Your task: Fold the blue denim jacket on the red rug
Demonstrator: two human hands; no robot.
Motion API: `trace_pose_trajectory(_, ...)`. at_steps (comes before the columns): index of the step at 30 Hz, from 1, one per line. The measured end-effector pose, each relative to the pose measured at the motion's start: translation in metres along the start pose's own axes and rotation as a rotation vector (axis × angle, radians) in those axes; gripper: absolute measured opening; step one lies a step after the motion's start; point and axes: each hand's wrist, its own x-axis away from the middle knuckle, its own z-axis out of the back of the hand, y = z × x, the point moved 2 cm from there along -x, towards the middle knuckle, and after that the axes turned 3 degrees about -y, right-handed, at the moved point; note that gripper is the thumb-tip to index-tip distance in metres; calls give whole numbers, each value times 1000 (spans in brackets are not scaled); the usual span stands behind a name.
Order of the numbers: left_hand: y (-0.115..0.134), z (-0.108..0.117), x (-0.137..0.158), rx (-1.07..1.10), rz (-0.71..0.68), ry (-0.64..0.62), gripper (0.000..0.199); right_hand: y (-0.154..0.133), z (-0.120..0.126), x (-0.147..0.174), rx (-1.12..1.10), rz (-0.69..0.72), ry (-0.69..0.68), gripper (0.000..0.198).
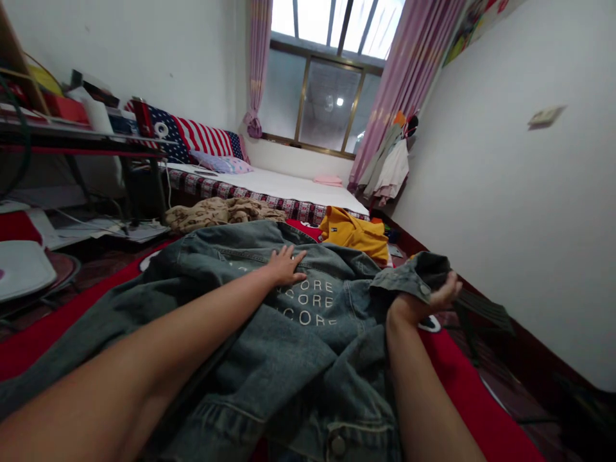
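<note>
A faded blue-grey denim jacket [298, 346] lies spread out in front of me, its back up with rows of pale lettering. My left hand [287, 265] rests flat on the upper back, fingers apart. At the right, my right hand [436, 298] holds a sleeve's cuff end [430, 273] raised, with the fingers bent up beside it; the cuff hides part of that hand. The other sleeve stretches toward the lower left. A metal button [337, 444] shows near the bottom edge.
Beneath the jacket is a red cloth [462, 378]. Beyond it lie a yellow garment [356, 232] and a camouflage-patterned cloth [226, 212]. A bed [289, 186] stands below the window. A cluttered desk [86, 144] and a white-topped stool [24, 269] are at left.
</note>
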Motion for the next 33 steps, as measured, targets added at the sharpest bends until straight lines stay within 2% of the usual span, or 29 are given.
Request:
trace_pose_trajectory(1,0,-10,0,0,9,24,77,-12,9,-1,-45,-58,162,58)
trace_pose_trajectory(2,1,-17,-1,6,14,45,76,-26,16,-2,-107,-80,244,58)
trace_pose_trajectory(6,2,-27,-3,22,32,95,74,-83,30,-8,-393,14,191,50)
trace_pose_trajectory(9,3,-28,-4,45,34,98,74,-98,16,-18,-508,60,86,41)
trace_pose_trajectory(12,0,-29,-6,104,25,99,74,-83,-27,-35,-395,92,-212,40)
trace_pose_trajectory(16,-10,-25,-21,288,-65,119,66,-38,-106,-56,-6,168,-580,52)
trace_pose_trajectory(19,-20,-20,-37,426,-102,156,50,-6,-157,-65,290,299,-777,67)
trace_pose_trajectory(22,-23,-20,-47,423,-54,245,40,17,-196,-64,524,381,-932,81)
trace_pose_trajectory(24,-20,-23,-47,384,-40,309,36,29,-216,-61,589,383,-984,80)
trace_pose_trajectory(25,-17,-24,-46,372,-39,326,36,33,-225,-60,581,386,-987,72)
trace_pose_trajectory(29,-11,-27,-43,363,-33,319,34,41,-248,-69,374,417,-945,23)
trace_pose_trajectory(31,-10,-27,-43,357,-24,315,34,43,-256,-86,292,359,-917,16)
trace_pose_trajectory(33,-10,-26,-43,346,-22,318,33,44,-260,-111,247,249,-804,20)
